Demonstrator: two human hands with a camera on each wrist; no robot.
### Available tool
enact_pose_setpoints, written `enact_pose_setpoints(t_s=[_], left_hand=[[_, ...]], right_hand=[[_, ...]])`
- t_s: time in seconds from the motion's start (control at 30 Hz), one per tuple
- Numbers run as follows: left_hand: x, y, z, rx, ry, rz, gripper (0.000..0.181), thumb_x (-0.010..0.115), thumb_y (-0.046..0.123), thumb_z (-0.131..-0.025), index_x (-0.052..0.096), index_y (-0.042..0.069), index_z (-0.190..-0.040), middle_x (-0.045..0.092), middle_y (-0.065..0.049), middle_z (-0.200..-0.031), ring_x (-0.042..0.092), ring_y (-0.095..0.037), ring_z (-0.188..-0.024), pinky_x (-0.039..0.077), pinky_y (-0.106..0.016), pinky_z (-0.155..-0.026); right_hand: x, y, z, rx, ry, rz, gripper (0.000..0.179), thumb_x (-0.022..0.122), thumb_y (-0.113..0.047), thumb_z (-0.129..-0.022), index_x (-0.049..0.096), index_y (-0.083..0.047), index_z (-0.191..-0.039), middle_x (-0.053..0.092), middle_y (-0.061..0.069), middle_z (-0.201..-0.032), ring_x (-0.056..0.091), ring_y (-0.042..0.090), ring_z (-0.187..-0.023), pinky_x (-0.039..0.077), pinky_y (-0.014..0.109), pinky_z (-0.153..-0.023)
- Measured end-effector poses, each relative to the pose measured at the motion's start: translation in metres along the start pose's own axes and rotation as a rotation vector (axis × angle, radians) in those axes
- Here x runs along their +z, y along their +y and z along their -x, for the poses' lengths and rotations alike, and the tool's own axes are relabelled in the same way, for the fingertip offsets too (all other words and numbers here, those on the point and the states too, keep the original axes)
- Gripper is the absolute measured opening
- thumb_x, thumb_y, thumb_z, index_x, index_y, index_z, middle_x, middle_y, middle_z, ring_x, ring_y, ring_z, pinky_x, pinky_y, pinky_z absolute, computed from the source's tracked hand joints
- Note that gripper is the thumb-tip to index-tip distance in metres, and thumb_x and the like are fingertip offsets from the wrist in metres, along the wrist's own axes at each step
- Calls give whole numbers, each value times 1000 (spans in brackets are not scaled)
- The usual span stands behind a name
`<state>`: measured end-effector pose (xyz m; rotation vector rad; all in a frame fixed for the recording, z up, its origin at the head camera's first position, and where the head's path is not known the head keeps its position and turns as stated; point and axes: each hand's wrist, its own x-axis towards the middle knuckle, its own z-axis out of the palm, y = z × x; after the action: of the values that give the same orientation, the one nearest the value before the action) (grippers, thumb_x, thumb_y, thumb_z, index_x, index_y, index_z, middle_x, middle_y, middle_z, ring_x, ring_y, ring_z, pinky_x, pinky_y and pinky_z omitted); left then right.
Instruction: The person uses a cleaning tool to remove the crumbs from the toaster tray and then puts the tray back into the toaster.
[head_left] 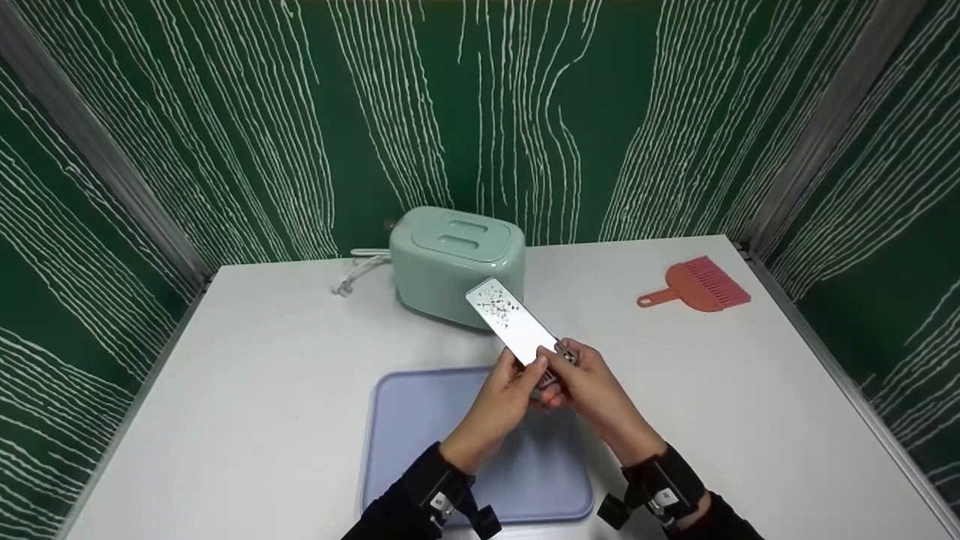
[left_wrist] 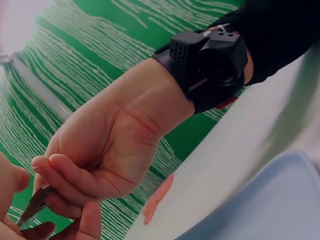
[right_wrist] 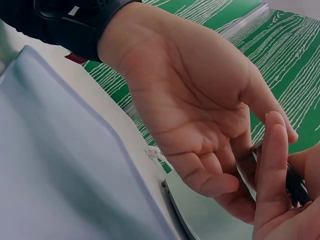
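Observation:
In the head view both hands meet over the tray, around a long, flat, bright white slab [head_left: 517,322] with dark specks on its far end. It slants up and left, in front of the toaster. My left hand [head_left: 504,397] grips its near end with the thumb on top. My right hand [head_left: 592,382] pinches the same end from the right, beside a small metallic part [head_left: 566,352]. Its exact kind cannot be told. In the left wrist view a shiny edge [left_wrist: 36,204] shows at the fingers; in the right wrist view a dark part [right_wrist: 297,186] shows, the rest hidden.
A pale green toaster [head_left: 450,277] stands at the back of the white table [head_left: 247,390], its white cord and plug [head_left: 346,285] to its left. Under the forearms lies a blue-lilac tray [head_left: 420,405]. An orange-red dustpan-shaped brush [head_left: 694,285] lies at the back right. Green walls [head_left: 615,90] enclose the table.

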<state>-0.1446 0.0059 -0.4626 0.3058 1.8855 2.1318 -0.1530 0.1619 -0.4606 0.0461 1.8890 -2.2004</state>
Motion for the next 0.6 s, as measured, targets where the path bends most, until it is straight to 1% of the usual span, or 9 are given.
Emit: enact_pose_setpoints(t_s=[0.1, 0.17, 0.27, 0.37, 0.43, 0.5, 0.6], left_hand=[[1, 0, 1, -5, 13, 14, 47, 54, 29, -114, 45, 8, -154, 67, -10, -120, 64, -13, -84, 55, -25, -73], [1, 1, 2, -4, 21, 14, 49, 53, 31, -114, 43, 8, -156, 65, -9, -129, 62, -12, -90, 52, -24, -77], [0, 1, 4, -14, 33, 23, 52, 51, 33, -114, 41, 8, -159, 63, -10, -137, 60, -12, -99, 48, -24, -87], [-1, 1, 5, -22, 40, 28, 55, 50, 35, -115, 38, 9, -162, 62, -10, -139, 59, -12, -103, 47, -25, -94], [-2, 1, 6, -20, 41, 36, 56, 50, 35, -115, 37, 9, -163, 60, -10, -142, 59, -12, -106, 46, -26, -98], [-4, 1, 6, -25, 38, 41, 57, 49, 34, -115, 35, 10, -164, 61, -12, -139, 60, -13, -99, 48, -27, -95], [-7, 0, 7, -35, 34, 47, 60, 49, 33, -115, 30, 12, -168, 60, -13, -145, 61, -13, -93, 49, -27, -93]], right_hand=[[4, 0, 3, 6, -2, 18, 25, 60, -26, -111, 53, -3, -113, 69, -4, -68, 62, 1, -50, 53, 17, -52], [7, -1, 4, 7, -5, 29, 25, 60, -26, -111, 54, -2, -113, 69, -3, -69, 63, 2, -52, 53, 17, -52], [10, -1, 7, 6, -15, 41, 27, 59, -26, -111, 55, 0, -117, 70, -1, -72, 64, 3, -54, 54, 18, -53], [13, 0, 8, 9, -20, 49, 29, 56, -25, -112, 55, 2, -122, 70, 0, -73, 65, 4, -55, 55, 18, -53], [14, 0, 9, 8, -24, 52, 29, 54, -25, -113, 55, 2, -122, 71, 0, -73, 65, 5, -54, 55, 19, -54], [15, 1, 9, 4, -30, 54, 28, 52, -26, -114, 55, 2, -119, 71, 1, -72, 65, 6, -54, 55, 19, -53], [17, 2, 11, -10, -50, 62, 29, 51, -28, -115, 54, 1, -115, 72, 2, -71, 66, 6, -54, 56, 20, -53]])
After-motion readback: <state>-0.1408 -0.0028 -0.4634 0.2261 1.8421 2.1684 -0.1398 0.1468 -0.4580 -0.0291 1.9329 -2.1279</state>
